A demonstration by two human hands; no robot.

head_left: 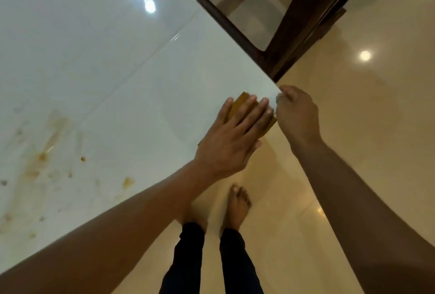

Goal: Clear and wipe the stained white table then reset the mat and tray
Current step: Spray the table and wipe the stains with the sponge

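The shiny white table (98, 63) has brown and yellow stains (50, 143) on its near left part. The left hand (233, 138) lies flat with straight fingers on a flat mustard-yellow thing (242, 102) at the table's near corner. I cannot tell if it is a cloth or a mat. The right hand (297, 115) is just beside it at the corner, fingers curled. I cannot tell what it holds. 2 bare feet (237, 202) stand on the cream tile floor (364, 129). A dark wooden chair (277, 35) is behind the table.

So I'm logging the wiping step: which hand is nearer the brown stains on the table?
Left. The left hand presses the yellow-brown cloth on the white table, to the right of the stains. The right hand is farther, at the table's corner.
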